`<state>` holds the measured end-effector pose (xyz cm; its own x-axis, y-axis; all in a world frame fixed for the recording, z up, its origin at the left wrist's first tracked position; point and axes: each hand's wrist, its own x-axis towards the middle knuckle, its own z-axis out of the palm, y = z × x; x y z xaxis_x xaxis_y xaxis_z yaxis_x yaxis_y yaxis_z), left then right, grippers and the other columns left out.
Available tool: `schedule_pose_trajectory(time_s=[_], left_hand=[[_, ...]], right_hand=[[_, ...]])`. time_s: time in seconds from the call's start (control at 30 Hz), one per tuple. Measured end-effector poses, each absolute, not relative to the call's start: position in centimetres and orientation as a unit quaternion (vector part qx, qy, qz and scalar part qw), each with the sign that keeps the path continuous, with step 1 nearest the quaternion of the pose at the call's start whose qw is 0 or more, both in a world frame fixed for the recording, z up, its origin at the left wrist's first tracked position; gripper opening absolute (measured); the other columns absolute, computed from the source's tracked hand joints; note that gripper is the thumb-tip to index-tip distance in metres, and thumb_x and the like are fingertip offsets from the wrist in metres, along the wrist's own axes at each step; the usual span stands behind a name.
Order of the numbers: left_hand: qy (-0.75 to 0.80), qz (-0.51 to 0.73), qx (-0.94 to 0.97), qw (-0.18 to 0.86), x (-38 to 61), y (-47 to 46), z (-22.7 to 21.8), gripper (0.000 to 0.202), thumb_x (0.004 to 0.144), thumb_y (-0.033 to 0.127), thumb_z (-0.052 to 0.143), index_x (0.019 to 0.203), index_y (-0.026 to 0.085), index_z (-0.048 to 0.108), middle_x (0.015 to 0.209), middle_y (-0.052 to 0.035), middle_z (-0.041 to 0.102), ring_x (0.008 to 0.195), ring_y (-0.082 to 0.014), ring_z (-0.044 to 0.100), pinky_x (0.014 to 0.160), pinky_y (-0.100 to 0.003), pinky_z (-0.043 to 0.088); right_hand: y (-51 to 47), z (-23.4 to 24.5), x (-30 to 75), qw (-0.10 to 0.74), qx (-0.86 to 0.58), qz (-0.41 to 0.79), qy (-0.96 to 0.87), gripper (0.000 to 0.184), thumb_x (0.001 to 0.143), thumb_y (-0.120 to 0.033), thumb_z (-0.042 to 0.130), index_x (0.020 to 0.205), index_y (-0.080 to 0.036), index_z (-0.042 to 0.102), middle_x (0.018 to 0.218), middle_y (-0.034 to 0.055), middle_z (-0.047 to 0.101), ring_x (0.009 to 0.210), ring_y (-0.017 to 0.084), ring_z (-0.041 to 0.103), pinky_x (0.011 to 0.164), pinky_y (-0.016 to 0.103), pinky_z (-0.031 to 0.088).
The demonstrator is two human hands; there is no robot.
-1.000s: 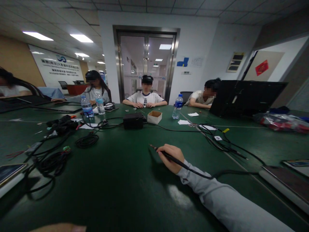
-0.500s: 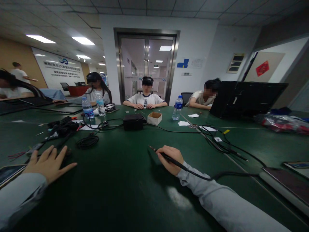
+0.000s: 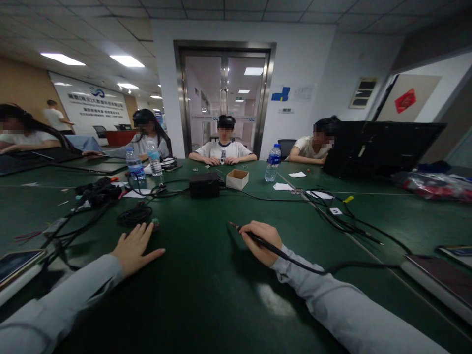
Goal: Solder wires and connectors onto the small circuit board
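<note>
My right hand (image 3: 260, 239) rests on the green table (image 3: 206, 275), closed round a thin black pen-like tool (image 3: 236, 227) like a soldering iron. Its tip points left and its black cable trails off to the right. My left hand (image 3: 133, 247) lies flat on the table with fingers spread and holds nothing. Its fingertips reach a small green-and-dark part (image 3: 155, 223) just below a coil of black cable (image 3: 134, 215).
A black box (image 3: 204, 185), a small cardboard box (image 3: 237, 179) and water bottles (image 3: 273, 162) stand mid-table. Cables spread left and right. A tablet (image 3: 16, 263) lies at the left edge and a laptop (image 3: 379, 147) stands at far right. Several people sit around the far side.
My left hand came up from the lower edge, then slid right and forward to the small green part by the cable coil. My right hand stayed put.
</note>
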<state>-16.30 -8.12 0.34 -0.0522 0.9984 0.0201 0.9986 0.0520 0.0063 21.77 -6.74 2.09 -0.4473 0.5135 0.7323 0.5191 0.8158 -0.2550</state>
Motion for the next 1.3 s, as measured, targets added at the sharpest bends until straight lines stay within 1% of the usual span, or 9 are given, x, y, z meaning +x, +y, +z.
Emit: schedule_pose_trajectory(time_s=[0.1,0.17,0.33,0.53,0.67,0.8,0.9,1.07,1.3], left_hand=[[-0.693,0.027,-0.718,-0.056,-11.2,-7.1,1.2,0.097,0.078,0.065,0.037,0.151,0.003,0.018,0.157,-0.022,0.015,0.146,-0.036,0.014,0.115,-0.058,0.021],[-0.69,0.018,-0.721,-0.066,-7.8,-6.4,1.5,0.096,0.08,0.064,0.038,0.151,0.004,0.016,0.158,-0.0229,0.012,0.147,-0.0364,0.009,0.115,-0.059,0.019],[-0.663,-0.017,-0.74,-0.117,-0.9,-5.7,2.0,0.092,0.083,0.064,0.037,0.151,0.005,0.017,0.157,-0.0244,0.01,0.147,-0.0383,0.003,0.114,-0.062,0.017],[-0.637,-0.041,-0.756,-0.145,0.8,-3.5,3.4,0.104,0.078,0.066,0.048,0.152,0.005,0.008,0.158,-0.0237,0.001,0.146,-0.0403,0.002,0.115,-0.054,0.022],[-0.63,-0.093,-0.763,-0.112,0.0,-1.5,2.6,0.095,0.078,0.06,0.053,0.152,0.015,0.014,0.159,-0.0191,0.018,0.145,-0.0399,0.016,0.113,-0.059,0.023],[-0.577,-0.16,-0.796,-0.091,-0.2,-1.1,0.3,0.071,0.081,0.044,0.056,0.142,0.016,0.033,0.145,-0.0163,0.047,0.135,-0.0318,0.042,0.113,-0.049,0.03],[-0.533,-0.211,-0.814,-0.1,-0.3,-1.0,-0.6,0.061,0.079,0.037,0.059,0.134,0.02,0.038,0.132,-0.0116,0.059,0.125,-0.0284,0.052,0.108,-0.046,0.037],[-0.5,-0.227,-0.825,-0.132,-0.9,-0.8,-0.4,0.044,0.078,0.035,0.06,0.119,0.025,0.048,0.122,-0.0059,0.065,0.12,-0.0265,0.057,0.105,-0.045,0.041],[-0.486,-0.234,-0.826,-0.162,-1.3,-0.8,-0.4,0.043,0.075,0.034,0.063,0.115,0.025,0.05,0.121,-0.0047,0.066,0.119,-0.026,0.058,0.107,-0.048,0.038]], right_hand=[[-6.7,2.1,21.8,0.429,-0.307,-0.001,-0.85,0.013,0.092,-0.022,0.05,0.087,-0.021,0.062,0.079,0.0034,0.068,0.067,0.014,0.064,0.065,0.025,0.049],[-6.7,2.0,21.8,0.431,-0.308,-0.001,-0.848,0.014,0.092,-0.022,0.05,0.087,-0.021,0.062,0.079,0.0034,0.068,0.068,0.014,0.064,0.065,0.025,0.049],[-6.6,1.8,21.8,0.438,-0.311,-0.009,-0.844,0.014,0.092,-0.022,0.05,0.086,-0.021,0.062,0.076,0.0025,0.067,0.065,0.013,0.062,0.062,0.024,0.047],[-6.5,1.8,21.7,0.459,-0.314,-0.012,-0.831,0.013,0.091,-0.02,0.05,0.087,-0.021,0.063,0.075,0.0022,0.066,0.065,0.014,0.061,0.062,0.024,0.046],[-6.5,1.9,21.7,0.463,-0.309,-0.012,-0.831,0.013,0.091,-0.02,0.051,0.087,-0.021,0.063,0.075,0.0021,0.066,0.063,0.014,0.061,0.061,0.025,0.045],[-6.7,2.0,21.6,0.464,-0.295,-0.017,-0.835,0.014,0.091,-0.02,0.05,0.086,-0.021,0.063,0.073,0.002,0.066,0.06,0.013,0.059,0.059,0.024,0.044],[-6.8,1.9,21.5,0.45,-0.285,-0.024,-0.846,0.014,0.092,-0.02,0.05,0.088,-0.02,0.063,0.074,0.0023,0.066,0.061,0.013,0.059,0.06,0.024,0.043],[-6.9,1.8,21.4,0.428,-0.264,-0.048,-0.863,0.013,0.092,-0.02,0.05,0.091,-0.019,0.063,0.078,0.0029,0.068,0.062,0.013,0.058,0.062,0.025,0.042],[-6.8,1.8,21.5,0.417,-0.276,-0.056,-0.864,0.015,0.093,-0.022,0.048,0.09,-0.02,0.063,0.077,0.0027,0.067,0.061,0.012,0.058,0.061,0.025,0.042]])
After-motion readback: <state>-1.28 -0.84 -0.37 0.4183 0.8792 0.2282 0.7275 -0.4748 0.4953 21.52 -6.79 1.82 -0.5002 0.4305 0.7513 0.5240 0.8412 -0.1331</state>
